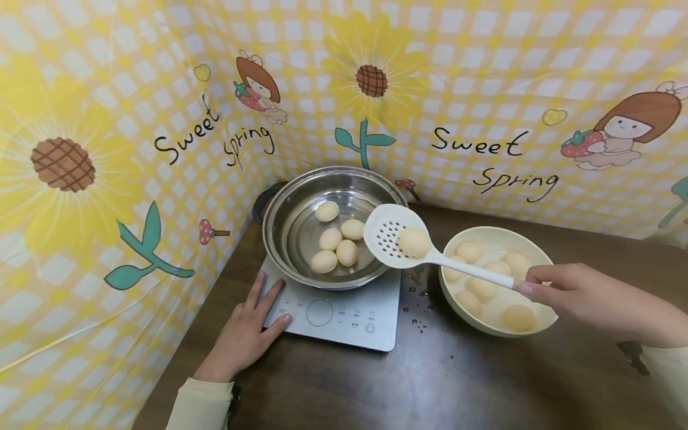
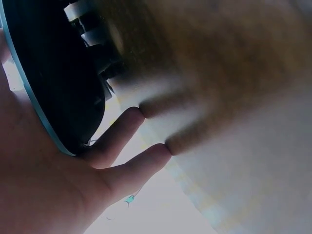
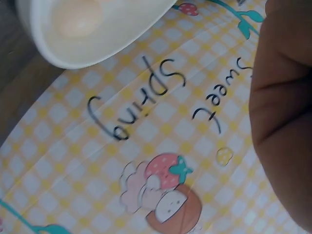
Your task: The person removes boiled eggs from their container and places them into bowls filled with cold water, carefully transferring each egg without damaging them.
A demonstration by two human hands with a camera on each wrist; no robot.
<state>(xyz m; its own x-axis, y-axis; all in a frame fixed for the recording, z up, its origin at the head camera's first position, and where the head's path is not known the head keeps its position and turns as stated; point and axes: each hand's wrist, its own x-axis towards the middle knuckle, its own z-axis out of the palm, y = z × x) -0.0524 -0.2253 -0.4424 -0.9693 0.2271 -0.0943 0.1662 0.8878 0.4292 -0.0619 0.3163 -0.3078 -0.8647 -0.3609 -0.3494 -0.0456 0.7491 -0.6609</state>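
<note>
My right hand [image 1: 570, 292] grips the handle of a white slotted spoon [image 1: 389, 236], held out over the gap between pot and bowl. One egg [image 1: 414, 242] lies in its perforated head, which overlaps the pot's right rim in the head view. The steel pot [image 1: 274, 239] holds several eggs [image 1: 346, 253] in water. Under the handle stands a cream bowl [image 1: 448, 304] with several eggs [image 1: 482, 288] in liquid. Fingers spread, my left hand [image 1: 242, 334] rests at the left edge of the induction cooker [image 1: 355, 334] beneath the pot; its fingers [image 2: 146, 161] also show in the left wrist view.
Water drops [image 1: 415, 307] dot the dark table [image 1: 430, 382] between cooker and bowl. A yellow checked cloth [image 1: 301, 77] with flowers and lettering hangs behind and along the left side. The pot's black handle [image 1: 263, 203] juts out toward the cloth.
</note>
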